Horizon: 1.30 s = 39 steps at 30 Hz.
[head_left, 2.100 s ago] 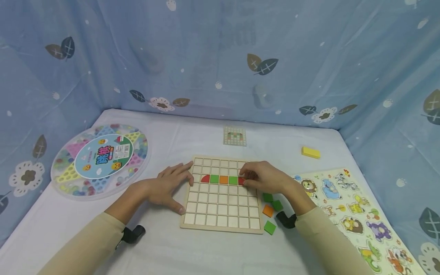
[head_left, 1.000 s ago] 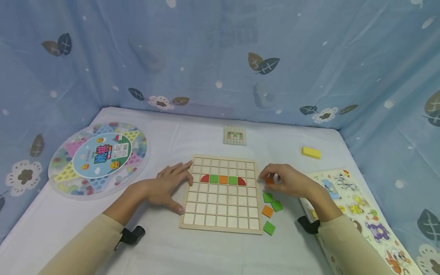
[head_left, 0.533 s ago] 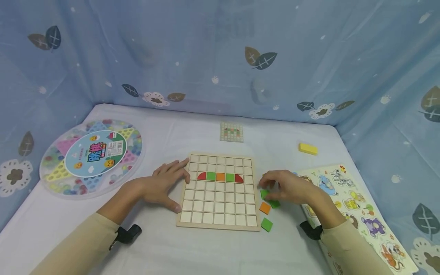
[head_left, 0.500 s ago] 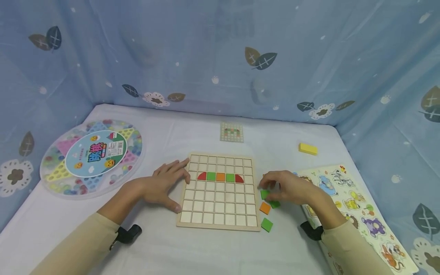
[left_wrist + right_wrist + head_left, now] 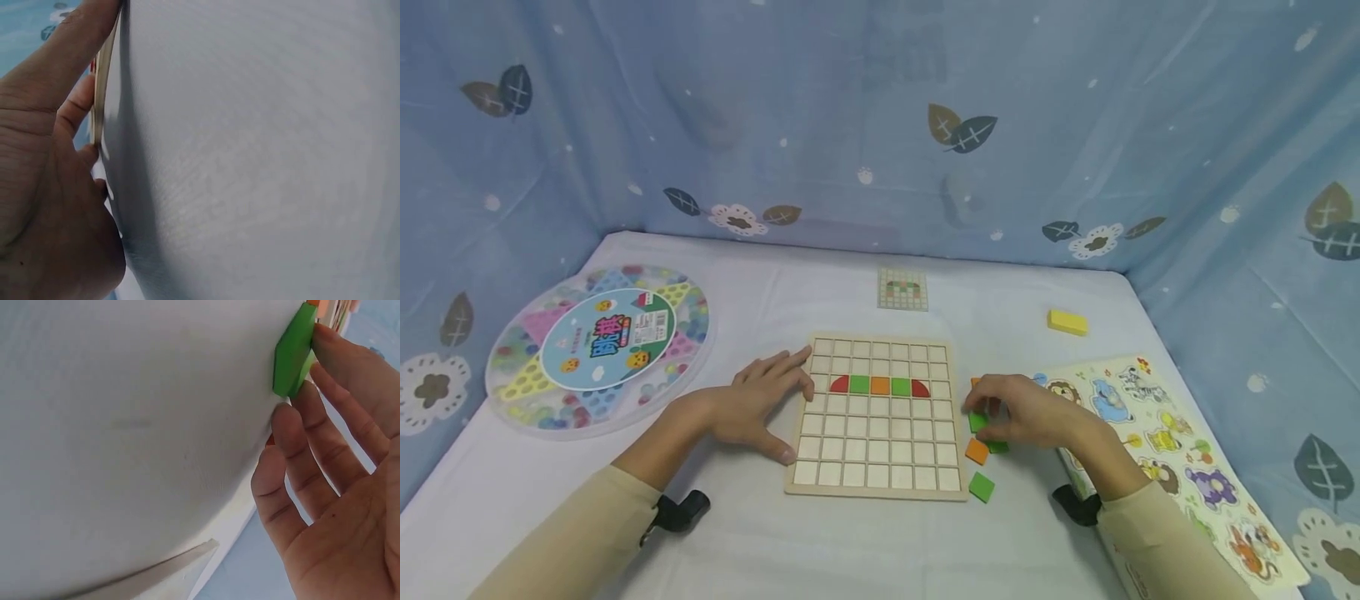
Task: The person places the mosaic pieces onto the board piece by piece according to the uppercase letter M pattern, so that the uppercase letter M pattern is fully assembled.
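A wooden grid board lies on the table, with a row of red, green and orange tiles in its cells. My left hand rests at the board's left edge, fingers spread; in the left wrist view this hand is beside the board's side. To the right of the board, my right hand has thumb and fingers curled at a green square tile. The right wrist view has the green tile against the fingertips of the right hand.
Near the right hand lie an orange tile and another green tile. A pattern card and a yellow block are farther back. At left is a round marble game board; at right, an animal puzzle board.
My right hand let go of the red piece at the board's row, moved right past an orange tile, then came nearer to the green tiles. The left hand stays at the board's edge.
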Motion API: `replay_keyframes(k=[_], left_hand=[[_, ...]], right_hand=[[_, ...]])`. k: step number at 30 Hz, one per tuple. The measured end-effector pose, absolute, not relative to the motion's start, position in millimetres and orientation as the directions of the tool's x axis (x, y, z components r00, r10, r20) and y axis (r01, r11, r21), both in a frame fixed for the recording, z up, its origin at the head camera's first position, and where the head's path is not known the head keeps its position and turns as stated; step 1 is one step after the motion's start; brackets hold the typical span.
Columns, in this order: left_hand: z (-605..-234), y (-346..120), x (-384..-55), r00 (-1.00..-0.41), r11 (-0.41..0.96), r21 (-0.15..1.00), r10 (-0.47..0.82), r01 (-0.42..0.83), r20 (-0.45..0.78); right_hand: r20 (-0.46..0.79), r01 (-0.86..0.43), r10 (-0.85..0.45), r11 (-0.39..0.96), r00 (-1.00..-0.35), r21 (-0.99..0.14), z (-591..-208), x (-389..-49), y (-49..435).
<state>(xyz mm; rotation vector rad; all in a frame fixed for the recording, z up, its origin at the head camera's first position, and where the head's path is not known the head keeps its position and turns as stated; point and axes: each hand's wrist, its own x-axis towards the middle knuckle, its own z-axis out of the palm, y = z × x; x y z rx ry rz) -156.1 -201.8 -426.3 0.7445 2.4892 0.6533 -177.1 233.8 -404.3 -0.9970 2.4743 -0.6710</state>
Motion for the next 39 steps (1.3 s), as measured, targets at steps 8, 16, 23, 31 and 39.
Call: replay_keyframes(k=[8,16,23,31,39], left_hand=[[-424,-200,-156,-0.745,0.724,0.571,0.61,0.386,-0.27],[-426,-200,-154,-0.751,0.735,0.562,0.6,0.38,-0.276],[-425,-205,-151,-0.755,0.729,0.57,0.6,0.378,-0.266],[-425,-204,-152,-0.757,0.731,0.57,0.596,0.375,-0.267],[-427,-202,-153,-0.756,0.727,0.568,0.602,0.385,-0.258]], right_hand=[[-0.165,-0.542,-0.711,0.646,-0.683,-0.538,-402,-175,230],[-0.09,-0.54,-0.743,0.559,-0.663,-0.63,-399,-180,231],[-0.019,-0.552,-0.775,0.468,-0.632,-0.69,-392,-185,219],[0.03,-0.534,-0.784,0.393,-0.62,-0.748,-384,-194,206],[0.049,-0.525,-0.785,0.364,-0.617,-0.769,-376,-200,192]])
